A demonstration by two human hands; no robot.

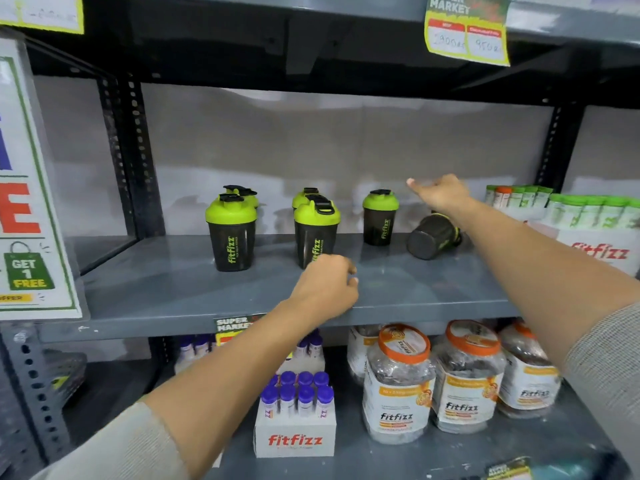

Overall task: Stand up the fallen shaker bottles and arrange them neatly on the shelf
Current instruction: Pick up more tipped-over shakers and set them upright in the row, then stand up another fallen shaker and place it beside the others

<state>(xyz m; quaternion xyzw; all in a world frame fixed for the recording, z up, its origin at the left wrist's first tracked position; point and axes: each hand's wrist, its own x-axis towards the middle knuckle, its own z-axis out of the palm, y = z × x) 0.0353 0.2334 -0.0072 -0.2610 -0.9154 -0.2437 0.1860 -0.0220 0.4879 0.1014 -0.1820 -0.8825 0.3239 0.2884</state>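
Fallen shaker (434,237) lies on side on shelf (433,289), base toward camera, beside upright shaker (380,218). Right hand (441,194) above it, grip apart, empty, probably reaching to right it. Left hand (329,285) loosely curled, empty, near shelf edge.

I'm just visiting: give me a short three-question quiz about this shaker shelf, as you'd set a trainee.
1. True or false: every shaker bottle stands upright.
2. Which hand reaches above the fallen shaker bottle: A left, B right?
3. What colour are the shaker lids?

Key:
1. False; one lies on its side.
2. B; the right hand is above it, the left hand is over the grey shelf near its front edge.
3. Green, as on the front-left shaker.
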